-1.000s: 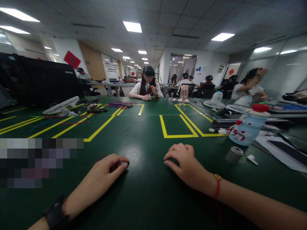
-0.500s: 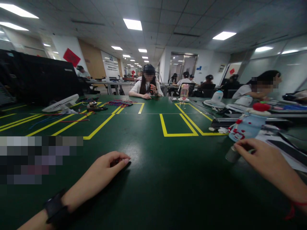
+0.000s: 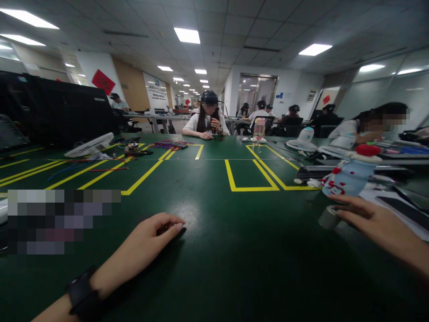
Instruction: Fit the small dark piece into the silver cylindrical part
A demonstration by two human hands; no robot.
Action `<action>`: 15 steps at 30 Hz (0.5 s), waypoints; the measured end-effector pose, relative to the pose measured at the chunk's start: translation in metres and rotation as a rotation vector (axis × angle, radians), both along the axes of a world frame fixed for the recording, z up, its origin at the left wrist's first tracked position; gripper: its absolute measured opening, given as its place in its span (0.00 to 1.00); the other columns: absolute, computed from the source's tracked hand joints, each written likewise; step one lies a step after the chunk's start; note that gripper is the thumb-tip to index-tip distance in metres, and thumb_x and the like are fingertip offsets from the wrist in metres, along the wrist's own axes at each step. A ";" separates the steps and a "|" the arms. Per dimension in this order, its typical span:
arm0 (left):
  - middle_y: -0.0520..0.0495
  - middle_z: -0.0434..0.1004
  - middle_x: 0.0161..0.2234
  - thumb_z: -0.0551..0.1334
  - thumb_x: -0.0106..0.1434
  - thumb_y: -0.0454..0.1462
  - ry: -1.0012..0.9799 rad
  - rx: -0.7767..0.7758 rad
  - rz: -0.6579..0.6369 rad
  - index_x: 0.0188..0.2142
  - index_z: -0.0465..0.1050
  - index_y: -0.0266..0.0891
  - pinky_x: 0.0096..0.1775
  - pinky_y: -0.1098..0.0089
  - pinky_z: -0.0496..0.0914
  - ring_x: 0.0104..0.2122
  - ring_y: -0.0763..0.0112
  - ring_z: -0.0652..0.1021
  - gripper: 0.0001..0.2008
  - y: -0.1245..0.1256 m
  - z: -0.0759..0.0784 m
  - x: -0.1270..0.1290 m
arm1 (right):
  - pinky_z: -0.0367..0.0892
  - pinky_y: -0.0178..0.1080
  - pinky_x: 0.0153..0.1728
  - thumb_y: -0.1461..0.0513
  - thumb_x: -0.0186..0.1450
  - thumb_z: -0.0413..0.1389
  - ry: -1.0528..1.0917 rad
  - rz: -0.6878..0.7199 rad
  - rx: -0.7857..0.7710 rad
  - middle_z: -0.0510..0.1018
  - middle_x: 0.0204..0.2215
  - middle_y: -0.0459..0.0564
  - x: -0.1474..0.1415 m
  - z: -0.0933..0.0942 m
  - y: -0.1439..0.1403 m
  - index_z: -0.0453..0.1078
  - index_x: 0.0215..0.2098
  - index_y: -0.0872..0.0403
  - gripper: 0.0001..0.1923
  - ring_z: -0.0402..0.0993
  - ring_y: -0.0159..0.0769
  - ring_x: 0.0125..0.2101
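Observation:
My left hand [image 3: 156, 235] rests on the dark green table [image 3: 214, 268], its thumb and fingertips pressed together. Whatever they may hold is too small or hidden to name. At the right, a short grey cylinder [image 3: 328, 218] stands slightly tilted in the picture on the tabletop. Beside it my right hand [image 3: 372, 223] has its index finger and thumb apart. The thumb tip is next to the cylinder's upper edge; whether it touches I cannot tell. Just behind this hand stands a light blue bottle [image 3: 351, 176] with a red top.
Yellow tape [image 3: 254, 189] marks the table. At the left are a white fan [image 3: 90, 145], loose wires [image 3: 167, 145] and a black monitor [image 3: 60, 112]. More fans [image 3: 301, 141] and a dark flat device [image 3: 404, 210] are at the right. A person [image 3: 208, 120] sits opposite, near a pink bottle [image 3: 259, 129].
My right hand's finger and thumb have parted from their pinch on the grey cylinder, which now stands on the table. My left hand keeps its pose. The view has shifted slightly.

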State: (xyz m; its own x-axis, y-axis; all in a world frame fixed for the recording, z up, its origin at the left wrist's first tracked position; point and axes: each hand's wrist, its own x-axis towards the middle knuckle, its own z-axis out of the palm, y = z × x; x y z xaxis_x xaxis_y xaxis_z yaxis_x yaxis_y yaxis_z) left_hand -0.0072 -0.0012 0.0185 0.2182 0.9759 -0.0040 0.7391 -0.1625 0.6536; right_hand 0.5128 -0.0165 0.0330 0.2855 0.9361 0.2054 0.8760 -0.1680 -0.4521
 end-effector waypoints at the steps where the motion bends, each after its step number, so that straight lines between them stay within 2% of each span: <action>1: 0.48 0.78 0.42 0.55 0.63 0.53 -0.002 -0.003 -0.001 0.44 0.75 0.46 0.44 0.62 0.69 0.42 0.58 0.77 0.20 0.000 0.000 0.000 | 0.69 0.46 0.34 0.44 0.54 0.56 0.005 0.011 -0.008 0.78 0.42 0.54 0.001 -0.003 -0.001 0.69 0.53 0.46 0.31 0.76 0.46 0.35; 3: 0.48 0.78 0.42 0.54 0.63 0.53 -0.005 -0.003 -0.003 0.44 0.75 0.47 0.44 0.62 0.69 0.42 0.58 0.76 0.20 0.000 -0.001 0.000 | 0.69 0.46 0.30 0.44 0.56 0.56 -0.039 0.030 0.004 0.79 0.40 0.56 -0.007 -0.009 -0.003 0.68 0.54 0.46 0.31 0.76 0.46 0.31; 5: 0.48 0.78 0.42 0.54 0.63 0.53 -0.005 0.000 -0.007 0.44 0.75 0.47 0.44 0.62 0.69 0.42 0.59 0.77 0.19 -0.001 -0.001 0.001 | 0.71 0.46 0.32 0.45 0.59 0.54 -0.084 0.099 0.101 0.77 0.42 0.55 -0.030 -0.011 -0.002 0.69 0.53 0.46 0.27 0.76 0.46 0.34; 8: 0.48 0.78 0.42 0.55 0.63 0.52 0.005 0.009 -0.008 0.44 0.75 0.46 0.43 0.62 0.69 0.41 0.59 0.77 0.19 -0.002 -0.003 0.003 | 0.70 0.47 0.45 0.51 0.63 0.53 -0.044 0.355 0.234 0.73 0.50 0.50 -0.093 -0.005 0.001 0.66 0.55 0.44 0.22 0.72 0.45 0.47; 10: 0.48 0.78 0.41 0.55 0.63 0.52 0.022 0.023 -0.005 0.44 0.76 0.46 0.42 0.62 0.69 0.40 0.59 0.77 0.19 -0.002 -0.005 0.003 | 0.66 0.46 0.52 0.55 0.65 0.52 0.014 0.575 0.209 0.72 0.52 0.49 -0.143 0.002 0.004 0.65 0.56 0.47 0.21 0.69 0.41 0.51; 13: 0.46 0.78 0.41 0.54 0.63 0.52 0.059 0.043 -0.008 0.44 0.75 0.45 0.42 0.61 0.70 0.39 0.58 0.77 0.20 0.000 -0.007 0.002 | 0.65 0.43 0.53 0.59 0.65 0.51 0.111 0.805 0.178 0.72 0.50 0.50 -0.204 0.005 0.008 0.66 0.54 0.50 0.19 0.69 0.36 0.50; 15: 0.46 0.78 0.40 0.54 0.63 0.52 0.082 0.052 -0.015 0.45 0.75 0.45 0.41 0.61 0.70 0.39 0.59 0.77 0.20 0.001 -0.005 0.005 | 0.65 0.42 0.52 0.61 0.64 0.53 0.162 0.869 0.153 0.73 0.49 0.50 -0.226 0.000 0.010 0.66 0.54 0.50 0.19 0.69 0.35 0.48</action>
State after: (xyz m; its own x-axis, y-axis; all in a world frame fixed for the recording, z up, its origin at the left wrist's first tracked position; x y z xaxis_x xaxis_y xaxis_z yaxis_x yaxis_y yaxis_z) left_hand -0.0023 -0.0002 0.0134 0.2339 0.9718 0.0284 0.7870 -0.2065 0.5814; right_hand 0.2868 -0.0065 0.0330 -0.4744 0.8013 0.3646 0.5896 0.5967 -0.5443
